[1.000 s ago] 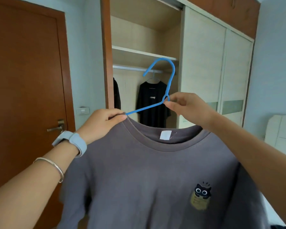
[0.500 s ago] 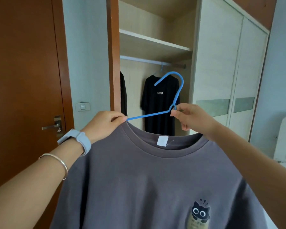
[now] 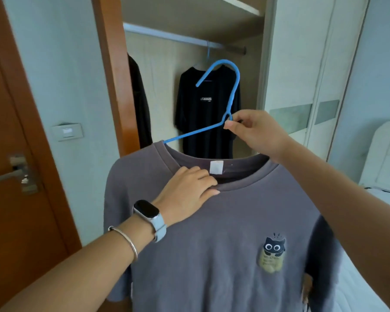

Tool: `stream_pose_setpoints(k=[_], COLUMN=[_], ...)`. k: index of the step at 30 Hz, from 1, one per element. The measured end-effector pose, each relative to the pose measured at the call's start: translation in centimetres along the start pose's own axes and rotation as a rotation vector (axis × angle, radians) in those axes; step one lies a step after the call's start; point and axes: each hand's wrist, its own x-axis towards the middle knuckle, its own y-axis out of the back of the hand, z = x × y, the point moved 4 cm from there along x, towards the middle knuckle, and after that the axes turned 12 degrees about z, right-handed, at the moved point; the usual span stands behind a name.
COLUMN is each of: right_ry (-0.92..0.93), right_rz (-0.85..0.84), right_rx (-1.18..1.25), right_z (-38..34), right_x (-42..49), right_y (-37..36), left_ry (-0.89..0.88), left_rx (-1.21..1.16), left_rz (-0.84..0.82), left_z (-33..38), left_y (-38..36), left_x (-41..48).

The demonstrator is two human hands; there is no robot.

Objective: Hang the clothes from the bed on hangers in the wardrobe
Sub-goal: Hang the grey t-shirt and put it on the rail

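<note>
Right hand point(image 3: 254, 131) pinches blue hanger point(image 3: 233, 91) at the base of its hook; left hand point(image 3: 187, 194) grips the front collar of grey T-shirt point(image 3: 212, 255). I see the shirt draped on that hanger, held before the open wardrobe point(image 3: 302, 64), below its rail point(image 3: 178, 37).

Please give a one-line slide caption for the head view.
The right hand holds a blue hanger carrying a grey T-shirt before the wardrobe rail; left hand grips its collar.
</note>
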Motion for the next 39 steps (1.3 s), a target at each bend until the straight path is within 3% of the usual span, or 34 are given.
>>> stream_pose_setpoints(k=[9,14,15,17,20,22,24,26,29,36,39], right_ry=[-0.095,-0.141,-0.147,-0.178,-0.206,-0.196,-0.186,-0.169,-0.144,-0.083,-0.090], right_rz=[0.175,0.173,0.186,0.229,0.301,0.347,0.380,0.377,0.355,0.299,0.174], right_rx=[-0.348,-0.447,-0.436,-0.399,-0.406,-0.409,-0.380,-0.368,-0.358,-0.356,-0.312], right_z=[5.3,6.7,6.8,7.0,7.3,7.5,7.8,8.1,9.1,13.9,16.8], right_x=[5.5,7.8,8.2,8.7,9.2,9.5,10.1,11.0,12.7,19.0,22.2], right_y=[-4.7,-5.3,-4.9,-3.8,-2.1,-1.5,-1.1,-1.2,-1.6,-3.3,-2.9], left_ry=[-0.236,-0.254,-0.217,-0.132,-0.005,0.129,0.253,0.272,0.290,0.209,0.241], left_rx=[-0.337,-0.613,-0.661,-0.683,-0.481,-0.359,-0.281,-0.226,-0.315,-0.316,-0.366], left_rz=[0.139,0.049,0.084,0.322,0.611,0.562,0.377,0.206,0.075,0.328,0.380], left_z=[-2.6,-6.3,-7.2,-9.4,-13.1,-15.9,-18.2,-19.2,-19.7,-19.9,-21.9], left_y=[-6.6,-8.3,-8.3,-7.7,-7.3,-8.2,-10.1,-12.0,-13.9,-16.6,-19.2], left_x=[1.5,3.2,4.4,6.9,10.7,13.1,15.3,17.0,18.7,24.1,26.5])
